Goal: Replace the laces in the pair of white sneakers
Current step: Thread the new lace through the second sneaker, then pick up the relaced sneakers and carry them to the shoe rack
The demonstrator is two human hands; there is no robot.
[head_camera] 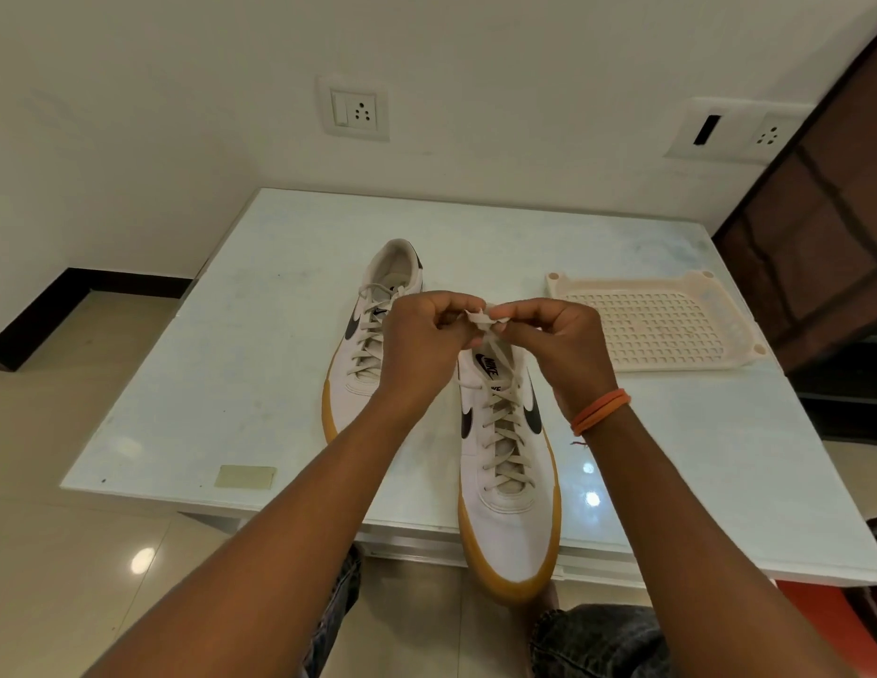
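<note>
Two white sneakers with black side marks and tan soles lie on a pale table (pixel 192 384), toes toward me. The nearer sneaker (pixel 507 521) overhangs the table's front edge and carries a cream lace (pixel 506 433). The farther sneaker (pixel 365 335) sits to its left, also laced. Above the nearer sneaker's tongue, my left hand (pixel 422 340) and my right hand (pixel 554 345) meet. Both pinch the ends of the lace (pixel 478 318) between thumb and fingers. An orange band circles my right wrist.
A cream perforated plastic tray (pixel 656 320) lies on the table's right side. A small tan patch (pixel 245 477) sits near the front left edge. A wall with sockets stands behind, a dark wooden door at right, tiled floor at left. My knees show below the table.
</note>
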